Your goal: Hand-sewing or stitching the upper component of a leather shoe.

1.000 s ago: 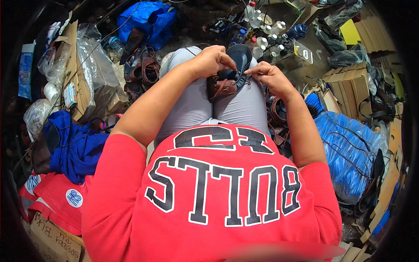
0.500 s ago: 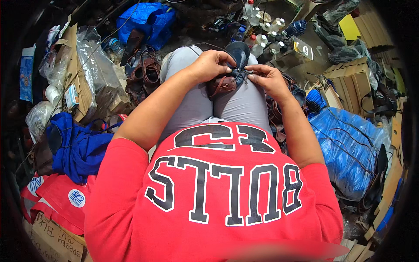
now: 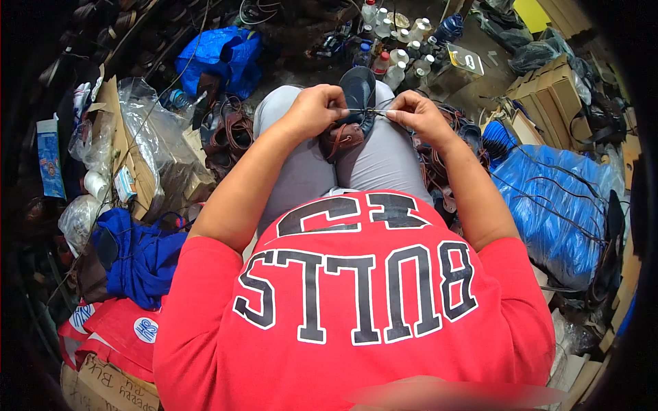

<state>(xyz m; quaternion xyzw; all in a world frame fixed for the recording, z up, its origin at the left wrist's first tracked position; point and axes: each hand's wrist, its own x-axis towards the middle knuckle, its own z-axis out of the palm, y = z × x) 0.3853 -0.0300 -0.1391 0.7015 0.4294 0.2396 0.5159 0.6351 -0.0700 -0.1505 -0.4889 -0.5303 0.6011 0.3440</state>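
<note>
Here the small dark shoe [image 3: 351,116] is resting across the person's knees, toe pointing away, probably so both hands can work its lacing. The left hand [image 3: 314,109] is curling closed over the shoe's left side, steadying it. The right hand [image 3: 415,113], right of the shoe, is pinching a thin lace [image 3: 377,111] taut. Beyond the shoe, plastic bottles [image 3: 401,55] are standing clustered.

Head-worn fisheye, steep downward view, close over lap.
</note>
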